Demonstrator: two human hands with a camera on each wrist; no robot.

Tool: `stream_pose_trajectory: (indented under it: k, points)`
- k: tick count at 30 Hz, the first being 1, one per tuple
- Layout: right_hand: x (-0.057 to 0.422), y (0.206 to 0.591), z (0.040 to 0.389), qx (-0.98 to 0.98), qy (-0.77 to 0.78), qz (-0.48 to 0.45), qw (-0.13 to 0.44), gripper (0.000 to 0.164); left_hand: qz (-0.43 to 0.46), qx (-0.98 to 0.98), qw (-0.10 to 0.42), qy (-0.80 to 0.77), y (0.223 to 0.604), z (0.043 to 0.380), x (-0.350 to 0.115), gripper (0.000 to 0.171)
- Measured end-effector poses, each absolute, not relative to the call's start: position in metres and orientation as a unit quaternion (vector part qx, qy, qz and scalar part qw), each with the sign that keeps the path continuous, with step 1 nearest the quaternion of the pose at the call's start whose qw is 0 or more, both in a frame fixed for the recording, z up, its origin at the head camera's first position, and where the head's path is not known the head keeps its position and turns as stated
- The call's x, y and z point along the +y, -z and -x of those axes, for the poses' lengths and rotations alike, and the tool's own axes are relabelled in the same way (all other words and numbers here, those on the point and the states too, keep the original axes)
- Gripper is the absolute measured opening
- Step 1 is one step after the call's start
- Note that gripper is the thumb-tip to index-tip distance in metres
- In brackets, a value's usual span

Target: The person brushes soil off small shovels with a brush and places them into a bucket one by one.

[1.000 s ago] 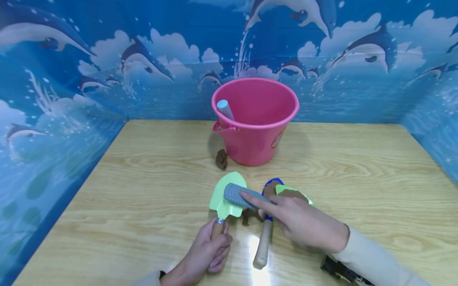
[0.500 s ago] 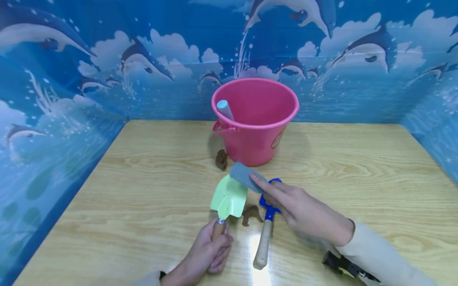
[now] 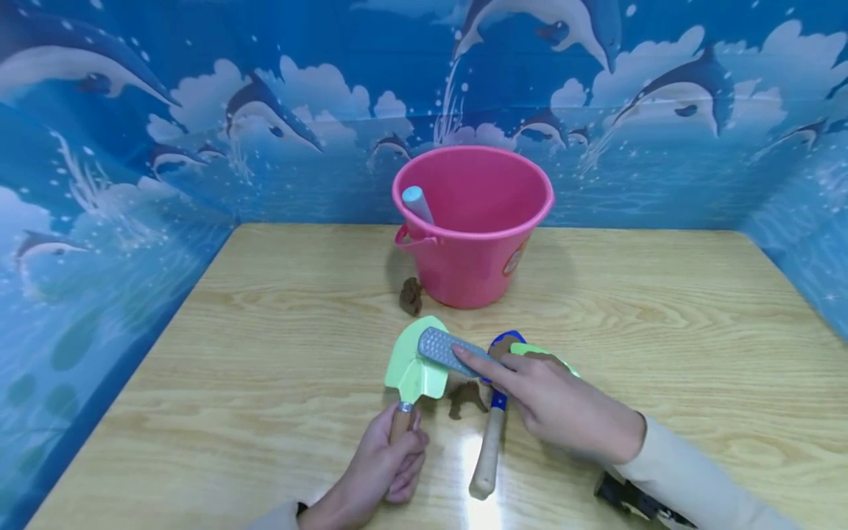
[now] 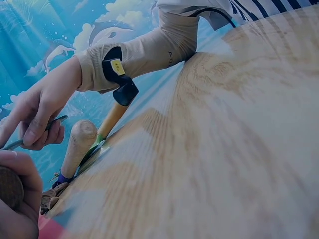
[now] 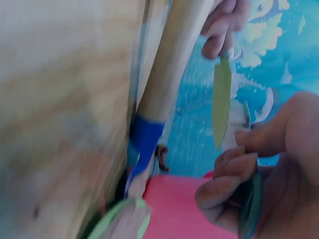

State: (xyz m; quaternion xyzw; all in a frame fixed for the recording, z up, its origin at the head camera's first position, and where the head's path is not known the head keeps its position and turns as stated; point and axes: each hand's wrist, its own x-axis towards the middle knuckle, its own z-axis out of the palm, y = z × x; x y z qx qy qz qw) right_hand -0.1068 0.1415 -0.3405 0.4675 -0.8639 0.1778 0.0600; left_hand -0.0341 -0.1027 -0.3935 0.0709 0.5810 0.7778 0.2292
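In the head view my left hand grips the wooden handle of a green hand trowel, whose blade points away from me. My right hand pinches a flat grey-blue scrubber with a dotted face, index finger laid along it. Its far end overlaps the right side of the blade. Under and beside the right hand lie a blue trowel with a pale wooden handle and another green trowel, both with brown dirt on their blades. The right wrist view shows the scrubber edge-on in the curled fingers.
A pink bucket stands at the back, with a light blue handle leaning out of it. A brown clump sits by its base. More brown dirt lies between the trowels. A dolphin-print sheet surrounds the wooden table.
The right hand has swept the scrubber up past the blade's tip, then back down onto the blade with its dotted face showing. The left hand holds the green trowel almost still.
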Motion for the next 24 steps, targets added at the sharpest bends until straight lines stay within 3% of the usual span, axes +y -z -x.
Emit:
stream_pose_trajectory:
  k: [4, 7, 17, 20, 24]
  points:
    - [0.147, 0.338, 0.114, -0.888, -0.217, -0.405, 0.024, 0.075, -0.079, 0.583, 0.229, -0.775, 0.394, 0.033, -0.102, 0.012]
    - [0.148, 0.336, 0.114, -0.893, -0.223, -0.388, 0.035, 0.074, -0.089, 0.59, 0.225, -0.77, 0.395, 0.032, -0.102, 0.012]
    - [0.139, 0.338, 0.104, -0.848, -0.132, -0.501, 0.109, 0.083, -0.074, 0.611, 0.223, -0.756, 0.396, 0.033, -0.099, 0.01]
    - [0.141, 0.34, 0.106, -0.873, -0.154, -0.459, 0.06, 0.086, -0.067, 0.616, 0.223, -0.753, 0.397, 0.033, -0.098, 0.009]
    - [0.144, 0.339, 0.109, -0.896, -0.211, -0.389, 0.013, 0.076, -0.066, 0.623, 0.221, -0.747, 0.398, 0.032, -0.098, 0.009]
